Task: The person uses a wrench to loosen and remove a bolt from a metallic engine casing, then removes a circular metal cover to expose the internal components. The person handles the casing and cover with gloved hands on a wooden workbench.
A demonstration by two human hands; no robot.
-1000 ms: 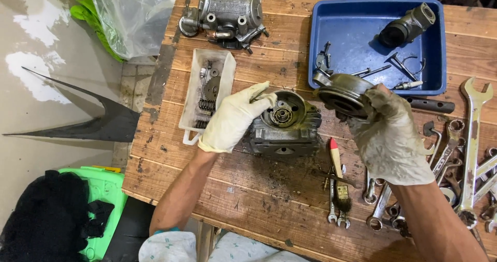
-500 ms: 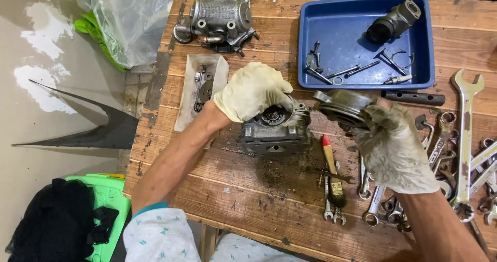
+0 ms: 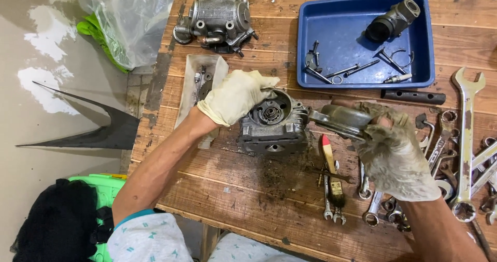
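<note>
While the left hand (image 3: 235,95) lies cupped over the top rim of the grey finned engine casing (image 3: 272,127), its gloved fingers curled onto the edge of the round opening rather than closed around anything, the casing stands on the wooden desk (image 3: 248,200) near the middle, with a bearing showing in its bore. The right hand (image 3: 396,153) is clenched around a round metal cover (image 3: 339,120), held tilted just beside the casing's right side and clear of the desk.

The grip on that cover looks like the weak point. The glove is soiled and the part is probably oily, so it could slide out and drop onto the small brush (image 3: 331,171) and the wrenches (image 3: 466,153) lying under and around it, denting an edge or scattering tools. I cannot tell from this angle whether the cover's near lip touches the casing; if it does, a careless swing could scrape a mating face.

The casing rests on a patch of dark grit. With only a light palm on top, a sideways push could make it skid or tip, and loose dirt might get into the open bore and bearing.

Small parts lie in the blue tray (image 3: 310,45) behind, and an elbow sweep toward it could knock it. A second grey housing (image 3: 220,13) sits at the far edge, well apart.
</note>
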